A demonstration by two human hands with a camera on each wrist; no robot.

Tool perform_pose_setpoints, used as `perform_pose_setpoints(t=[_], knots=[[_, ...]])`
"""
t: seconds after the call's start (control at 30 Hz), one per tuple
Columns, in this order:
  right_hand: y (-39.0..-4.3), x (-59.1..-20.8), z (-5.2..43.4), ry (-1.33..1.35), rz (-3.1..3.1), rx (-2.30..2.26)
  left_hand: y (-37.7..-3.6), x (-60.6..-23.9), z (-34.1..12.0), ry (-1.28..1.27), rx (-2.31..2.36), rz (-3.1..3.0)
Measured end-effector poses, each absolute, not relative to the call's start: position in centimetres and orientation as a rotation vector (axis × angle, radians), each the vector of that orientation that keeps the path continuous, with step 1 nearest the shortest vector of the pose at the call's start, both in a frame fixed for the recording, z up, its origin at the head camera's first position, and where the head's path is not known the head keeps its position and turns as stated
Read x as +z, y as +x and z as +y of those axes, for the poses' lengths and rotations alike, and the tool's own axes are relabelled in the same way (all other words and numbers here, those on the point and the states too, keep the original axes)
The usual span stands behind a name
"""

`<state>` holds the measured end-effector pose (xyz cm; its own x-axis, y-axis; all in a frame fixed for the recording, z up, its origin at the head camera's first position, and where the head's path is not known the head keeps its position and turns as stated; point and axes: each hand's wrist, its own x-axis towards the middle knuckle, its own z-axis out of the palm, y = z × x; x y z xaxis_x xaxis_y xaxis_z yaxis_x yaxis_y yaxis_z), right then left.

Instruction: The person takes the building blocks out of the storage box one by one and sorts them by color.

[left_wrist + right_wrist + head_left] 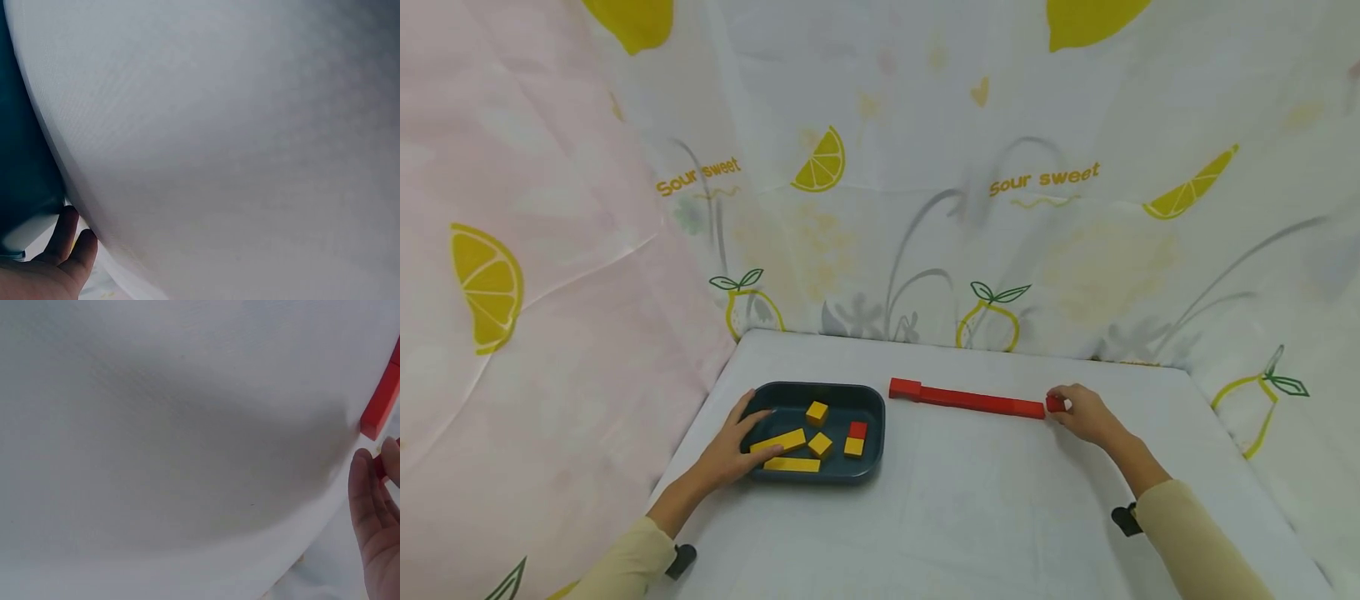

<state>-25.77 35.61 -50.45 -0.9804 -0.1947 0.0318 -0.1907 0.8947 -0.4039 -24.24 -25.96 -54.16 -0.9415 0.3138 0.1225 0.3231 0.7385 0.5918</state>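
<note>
On the left of the bench [970, 517], the left hand [733, 446] rests with fingers fairly straight over the near-left rim of a dark blue tray [874, 417], fingertips touching a long yellow block [778, 441] lying inside; it grips nothing. The tray also holds a second long yellow block [792, 465], three small yellow cubes and one small red cube [857, 430].

To the right of the tray, a row of red blocks [967, 399] lies end to end, its long axis running left to right across the bench, tilted slightly nearer at the right end. At that right end the right hand [1086, 415] pinches a small red block [1055, 404], held just beside or touching the row's end; I cannot tell which. That hand is plainly the nearer one to the row, and the row stretches away to its left.

The backdrop cloth [925, 208] carries lemon drawings and the words "Sour sweet" twice.
</note>
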Motion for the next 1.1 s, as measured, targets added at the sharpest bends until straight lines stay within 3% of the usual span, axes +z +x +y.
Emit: perform_pose_setpoints(t=[0.7,1.1], knots=[[-26.1,-52.5,36.7,-0.063,2.914,-0.797,-24.5,-54.1,-25.8,-0.528,-0.993,-2.922],[-26.7,-52.8,37.1,-0.057,2.848,-0.814,-24.3,-54.0,-25.8,-0.536,-0.960,-2.911]])
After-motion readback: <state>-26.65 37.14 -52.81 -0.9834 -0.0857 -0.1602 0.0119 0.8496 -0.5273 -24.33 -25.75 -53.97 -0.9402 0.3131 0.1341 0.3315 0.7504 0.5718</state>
